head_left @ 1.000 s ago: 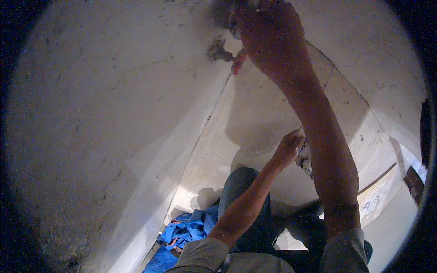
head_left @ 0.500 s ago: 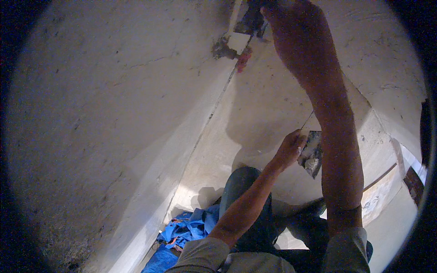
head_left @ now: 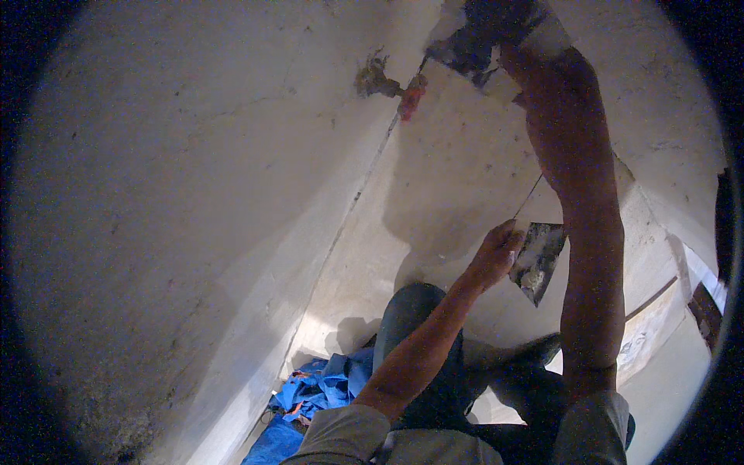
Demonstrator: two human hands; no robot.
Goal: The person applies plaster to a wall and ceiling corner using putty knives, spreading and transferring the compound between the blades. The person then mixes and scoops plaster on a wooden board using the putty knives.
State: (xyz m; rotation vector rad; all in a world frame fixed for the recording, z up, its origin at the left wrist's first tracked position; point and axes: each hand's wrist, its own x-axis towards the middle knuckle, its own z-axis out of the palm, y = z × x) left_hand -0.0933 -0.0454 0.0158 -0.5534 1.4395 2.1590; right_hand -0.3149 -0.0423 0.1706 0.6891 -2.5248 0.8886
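Note:
My left hand (head_left: pixel 497 254) is closed around a putty knife, whose flat grey blade (head_left: pixel 545 248) points away to the right and carries a pale lump of filler (head_left: pixel 532 277). At the top, my right hand (head_left: pixel 539 58) reaches up along the pale surface. Its fingers are partly hidden and dim, but they grip a wide, dark, flat scraper (head_left: pixel 469 46), which lies against the surface beside the corner seam. Whether filler is on that scraper, I cannot make out.
A tap with a red handle (head_left: pixel 412 99) sticks out of the left wall (head_left: pixel 194 194) near the seam. Blue crumpled cloth (head_left: pixel 325 384) lies beside my bent knee (head_left: pixel 415 314). A light board (head_left: pixel 647 341) with a dark edge is at the lower right.
My right hand and its scraper have moved to the right and slightly down, away from the corner above the tap. My left hand with the putty knife has stayed almost still.

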